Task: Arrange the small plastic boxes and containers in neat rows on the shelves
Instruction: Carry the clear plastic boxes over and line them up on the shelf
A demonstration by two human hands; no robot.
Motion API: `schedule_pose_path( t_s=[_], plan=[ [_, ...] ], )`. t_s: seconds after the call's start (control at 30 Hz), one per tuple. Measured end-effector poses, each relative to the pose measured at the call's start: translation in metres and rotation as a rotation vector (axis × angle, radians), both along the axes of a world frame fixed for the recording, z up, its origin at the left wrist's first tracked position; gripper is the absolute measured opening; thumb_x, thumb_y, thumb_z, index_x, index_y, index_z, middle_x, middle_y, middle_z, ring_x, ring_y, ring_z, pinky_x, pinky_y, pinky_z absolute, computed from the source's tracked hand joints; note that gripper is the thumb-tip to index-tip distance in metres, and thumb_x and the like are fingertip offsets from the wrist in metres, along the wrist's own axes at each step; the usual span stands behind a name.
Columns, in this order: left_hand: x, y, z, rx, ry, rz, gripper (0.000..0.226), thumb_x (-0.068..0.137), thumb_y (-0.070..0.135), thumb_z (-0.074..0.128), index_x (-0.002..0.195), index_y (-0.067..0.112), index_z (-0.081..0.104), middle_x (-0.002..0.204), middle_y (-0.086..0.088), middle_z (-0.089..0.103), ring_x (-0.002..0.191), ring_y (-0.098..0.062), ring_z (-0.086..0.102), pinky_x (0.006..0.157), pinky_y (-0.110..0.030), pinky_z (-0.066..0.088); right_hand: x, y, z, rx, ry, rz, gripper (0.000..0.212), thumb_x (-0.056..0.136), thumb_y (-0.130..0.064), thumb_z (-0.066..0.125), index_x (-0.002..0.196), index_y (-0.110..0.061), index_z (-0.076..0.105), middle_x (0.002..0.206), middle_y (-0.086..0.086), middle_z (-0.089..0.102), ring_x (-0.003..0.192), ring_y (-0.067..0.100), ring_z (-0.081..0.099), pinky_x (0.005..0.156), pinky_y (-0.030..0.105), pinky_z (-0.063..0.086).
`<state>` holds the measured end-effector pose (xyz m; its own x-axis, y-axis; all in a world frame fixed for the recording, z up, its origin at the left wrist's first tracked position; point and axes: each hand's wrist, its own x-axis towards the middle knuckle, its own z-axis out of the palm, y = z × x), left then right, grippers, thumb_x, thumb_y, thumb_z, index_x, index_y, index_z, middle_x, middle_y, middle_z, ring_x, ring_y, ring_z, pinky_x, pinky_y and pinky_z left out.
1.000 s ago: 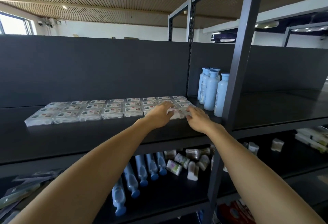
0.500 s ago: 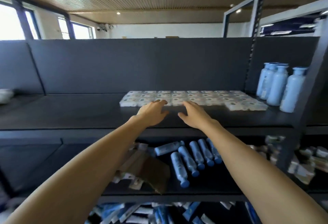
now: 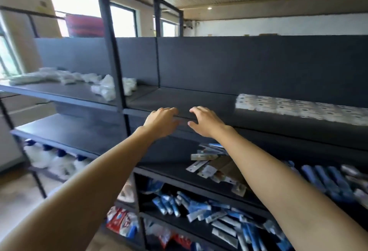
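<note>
- Blue and white packets (image 3: 201, 211) are lying jumbled on the lower shelves nearest the camera, with flat carded packs (image 3: 207, 163) heaped just above them.
- The left hand (image 3: 162, 121) is hovering palm down at the front edge of the dark shelf (image 3: 199, 99), fingers loosely spread, holding nothing.
- The right hand (image 3: 205, 120) is hovering just beside it, fingers slightly curled and apart, also gripping nothing.
- The small plastic boxes (image 3: 298, 108) are sitting in neat rows on that shelf, well apart to the right.
- White crumpled bags (image 3: 105, 87) are lying farther left.
</note>
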<state>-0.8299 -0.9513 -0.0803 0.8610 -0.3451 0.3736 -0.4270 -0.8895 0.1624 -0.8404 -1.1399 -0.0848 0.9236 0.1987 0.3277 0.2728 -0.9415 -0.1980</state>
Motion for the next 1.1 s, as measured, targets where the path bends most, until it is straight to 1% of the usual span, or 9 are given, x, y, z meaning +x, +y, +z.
schedule_pose_path(
  t_s=[0.1, 0.17, 0.27, 0.4, 0.53, 0.67, 0.83, 1.0, 1.1],
  plan=[
    [-0.003, 0.072, -0.003, 0.02, -0.007, 0.1, 0.032, 0.096, 0.037, 0.051, 0.124, 0.02, 0.055, 0.127, -0.003, 0.062, 0.111, -0.032, 0.058, 0.087, -0.04, 0.047, 0.013, 0.07, -0.005, 0.026, 0.011, 0.083, 0.052, 0.098, -0.038, 0.056, 0.144, -0.018, 0.044, 0.147, 0.004, 0.047, 0.132, 0.028, 0.046, 0.108, 0.042, 0.039],
    [-0.004, 0.112, -0.004, 0.02, -0.013, 0.152, 0.036, 0.096, 0.037, 0.052, 0.128, 0.023, 0.054, 0.13, -0.002, 0.061, 0.115, -0.031, 0.057, 0.09, -0.039, 0.046, 0.02, 0.11, -0.009, 0.048, 0.019, 0.128, 0.052, 0.097, -0.038, 0.056, 0.144, -0.018, 0.044, 0.146, 0.004, 0.047, 0.131, 0.029, 0.046, 0.109, 0.043, 0.039],
    [-0.007, 0.166, -0.005, 0.032, -0.017, 0.222, 0.034, 0.096, 0.036, 0.052, 0.127, 0.022, 0.055, 0.129, -0.002, 0.062, 0.115, -0.03, 0.058, 0.09, -0.038, 0.045, 0.029, 0.166, -0.012, 0.032, 0.038, 0.215, 0.053, 0.098, -0.036, 0.055, 0.145, -0.015, 0.044, 0.147, 0.004, 0.047, 0.134, 0.028, 0.044, 0.11, 0.042, 0.038],
    [0.002, 0.228, -0.011, -0.026, -0.024, 0.318, 0.037, 0.095, 0.04, 0.052, 0.129, 0.027, 0.054, 0.127, -0.001, 0.064, 0.114, -0.029, 0.06, 0.091, -0.04, 0.05, 0.049, 0.23, -0.012, 0.033, 0.031, 0.305, 0.054, 0.099, -0.035, 0.056, 0.146, -0.014, 0.043, 0.15, 0.005, 0.045, 0.138, 0.027, 0.042, 0.112, 0.04, 0.035],
    [0.023, 0.277, -0.02, -0.005, -0.051, 0.34, 0.036, 0.095, 0.04, 0.054, 0.128, 0.024, 0.055, 0.126, -0.004, 0.064, 0.114, -0.028, 0.061, 0.091, -0.042, 0.051, 0.078, 0.281, -0.014, 0.024, 0.035, 0.379, 0.055, 0.1, -0.034, 0.055, 0.149, -0.015, 0.04, 0.152, 0.004, 0.042, 0.14, 0.025, 0.038, 0.115, 0.038, 0.031],
    [0.056, 0.32, -0.023, 0.076, -0.017, 0.401, 0.046, 0.096, 0.041, 0.055, 0.139, 0.025, 0.049, 0.138, -0.001, 0.056, 0.121, -0.026, 0.056, 0.095, -0.041, 0.049, 0.124, 0.327, -0.016, 0.001, 0.021, 0.429, 0.057, 0.099, -0.036, 0.055, 0.15, -0.016, 0.039, 0.153, 0.004, 0.042, 0.142, 0.025, 0.035, 0.117, 0.039, 0.028],
    [0.115, 0.375, -0.018, 0.12, -0.011, 0.481, 0.05, 0.096, 0.04, 0.055, 0.142, 0.025, 0.045, 0.145, -0.003, 0.051, 0.126, -0.027, 0.053, 0.098, -0.043, 0.048, 0.197, 0.382, -0.009, 0.034, -0.002, 0.487, 0.058, 0.099, -0.035, 0.055, 0.151, -0.015, 0.038, 0.154, 0.006, 0.041, 0.142, 0.025, 0.035, 0.117, 0.039, 0.029],
    [0.184, 0.427, 0.003, 0.172, -0.027, 0.552, 0.051, 0.095, 0.041, 0.055, 0.142, 0.026, 0.045, 0.145, -0.001, 0.051, 0.13, -0.027, 0.05, 0.102, -0.041, 0.044, 0.272, 0.434, 0.009, 0.081, -0.046, 0.536, 0.055, 0.099, -0.035, 0.055, 0.149, -0.015, 0.041, 0.152, 0.005, 0.043, 0.139, 0.025, 0.04, 0.114, 0.037, 0.033],
    [0.222, 0.453, 0.014, 0.132, -0.027, 0.591, 0.052, 0.095, 0.042, 0.054, 0.143, 0.027, 0.044, 0.142, -0.002, 0.053, 0.128, -0.028, 0.052, 0.101, -0.044, 0.045, 0.315, 0.461, 0.012, 0.149, -0.045, 0.554, 0.054, 0.098, -0.032, 0.057, 0.147, -0.013, 0.043, 0.149, 0.008, 0.046, 0.137, 0.027, 0.042, 0.114, 0.039, 0.034]
  ],
)
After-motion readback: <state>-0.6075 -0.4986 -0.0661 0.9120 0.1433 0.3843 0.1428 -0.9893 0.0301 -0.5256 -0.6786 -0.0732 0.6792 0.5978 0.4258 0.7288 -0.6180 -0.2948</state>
